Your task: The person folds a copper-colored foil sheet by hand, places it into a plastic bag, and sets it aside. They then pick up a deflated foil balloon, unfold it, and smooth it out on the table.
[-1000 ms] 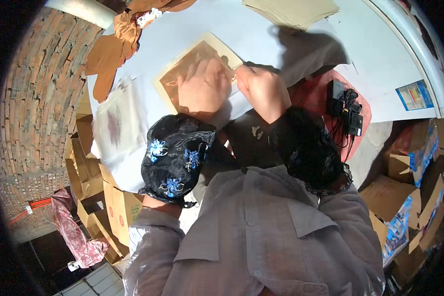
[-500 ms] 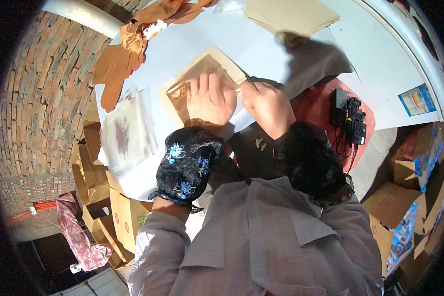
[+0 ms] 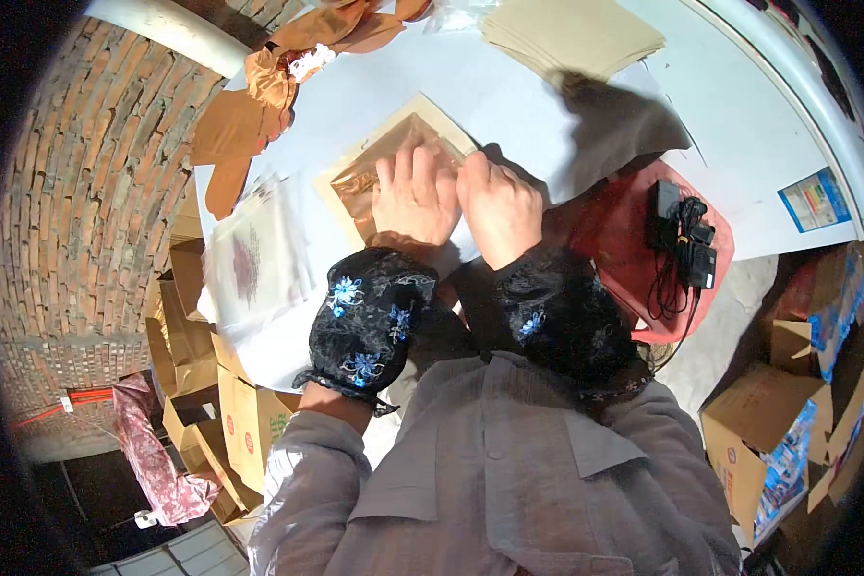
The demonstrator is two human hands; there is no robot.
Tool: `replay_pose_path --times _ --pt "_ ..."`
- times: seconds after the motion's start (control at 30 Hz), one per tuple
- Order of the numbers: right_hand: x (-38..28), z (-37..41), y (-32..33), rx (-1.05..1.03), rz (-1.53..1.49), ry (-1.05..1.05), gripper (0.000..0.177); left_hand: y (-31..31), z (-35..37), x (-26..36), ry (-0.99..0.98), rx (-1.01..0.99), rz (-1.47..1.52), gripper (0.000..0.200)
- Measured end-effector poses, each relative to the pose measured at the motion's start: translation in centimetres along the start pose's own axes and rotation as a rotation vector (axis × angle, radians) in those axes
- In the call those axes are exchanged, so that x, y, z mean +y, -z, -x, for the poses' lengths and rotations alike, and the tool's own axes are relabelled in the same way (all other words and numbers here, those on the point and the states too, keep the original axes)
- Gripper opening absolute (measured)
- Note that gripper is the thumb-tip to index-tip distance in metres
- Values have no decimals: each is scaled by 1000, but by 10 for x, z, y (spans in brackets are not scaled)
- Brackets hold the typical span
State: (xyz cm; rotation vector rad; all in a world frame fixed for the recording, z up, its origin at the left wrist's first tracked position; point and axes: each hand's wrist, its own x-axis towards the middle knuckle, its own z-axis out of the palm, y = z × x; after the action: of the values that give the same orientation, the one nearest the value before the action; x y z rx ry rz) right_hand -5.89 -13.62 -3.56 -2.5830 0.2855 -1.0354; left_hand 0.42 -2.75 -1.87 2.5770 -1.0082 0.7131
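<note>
A beige card [image 3: 422, 108] lies at a slant on the white table, with shiny brown fabric [image 3: 353, 184] on it, apparently under clear film. My left hand [image 3: 415, 202] lies across the fabric, fingers stretched out and slightly bent, covering much of it. Close beside it, my right hand [image 3: 499, 209] is closed in a pinch at the card's right edge; what sits between its fingertips is hidden. Black lace cuffs with blue flowers cover both wrists.
Brown fabric pieces [image 3: 230, 130] lie at the table's upper left, above clear printed bags [image 3: 257, 252]. A stack of beige cards [image 3: 571, 36] sits at the far side. Black adapters and cables [image 3: 686, 235] rest on red material [image 3: 610, 221]. Cardboard boxes [image 3: 760, 413] stand on both sides.
My right hand has moved slightly left and up, closer to my left hand, and its forearm has swung inward. My left hand stays on the brown fabric.
</note>
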Motion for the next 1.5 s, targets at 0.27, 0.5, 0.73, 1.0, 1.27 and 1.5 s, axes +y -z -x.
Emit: replay_pose_path --times 0.27,0.5,0.73,1.0,1.27,1.5 --pt "-2 -5 10 11 18 -13 17 -4 2 -4 -6 36 31 19" --pt "-4 -9 5 72 -58 -10 21 0 4 -5 -27 17 8 15" --pt "4 -14 4 26 62 207 8 0 3 -1 29 15 25 19" --pt "16 -29 10 -53 139 492 5 -1 4 -3 12 -4 11 20" --pt "29 -31 8 -98 43 389 6 -5 4 -3 45 -8 24 26" --pt "33 -25 7 -94 -54 305 6 0 2 2 158 -123 116 33"
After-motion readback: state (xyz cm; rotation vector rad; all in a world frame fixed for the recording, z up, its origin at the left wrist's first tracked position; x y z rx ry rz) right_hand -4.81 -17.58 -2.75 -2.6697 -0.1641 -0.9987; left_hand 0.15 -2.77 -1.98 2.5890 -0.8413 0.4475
